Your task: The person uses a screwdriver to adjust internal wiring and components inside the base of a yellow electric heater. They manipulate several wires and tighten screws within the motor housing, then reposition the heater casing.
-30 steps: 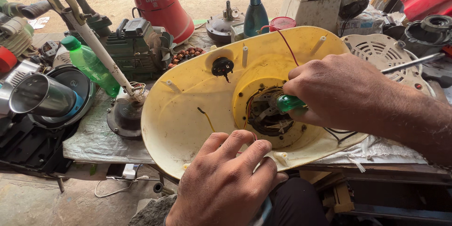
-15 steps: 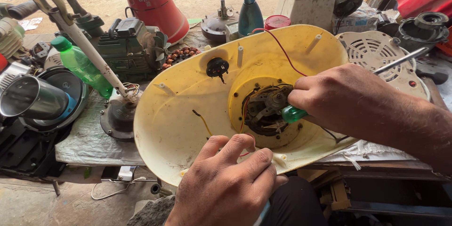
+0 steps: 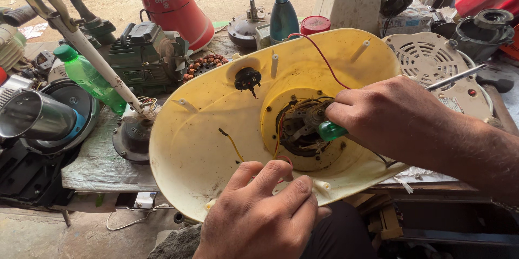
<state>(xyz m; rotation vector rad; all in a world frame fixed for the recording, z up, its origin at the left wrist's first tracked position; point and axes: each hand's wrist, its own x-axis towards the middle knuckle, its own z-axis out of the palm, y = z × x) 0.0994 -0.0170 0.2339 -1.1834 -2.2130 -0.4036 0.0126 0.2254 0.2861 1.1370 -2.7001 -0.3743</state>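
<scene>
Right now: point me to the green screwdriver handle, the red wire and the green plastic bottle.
green screwdriver handle (image 3: 331,130), head view, on the handle's rounded end.
red wire (image 3: 319,54), head view, on its arc across the yellow housing's wall.
green plastic bottle (image 3: 92,81), head view, mid-body.

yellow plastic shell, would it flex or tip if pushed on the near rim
The yellow shell looks thin, so it probably flexes. Its near rim overhangs the table edge, so it may tip without the left hand bracing it. The motor likely weights its middle.
</scene>
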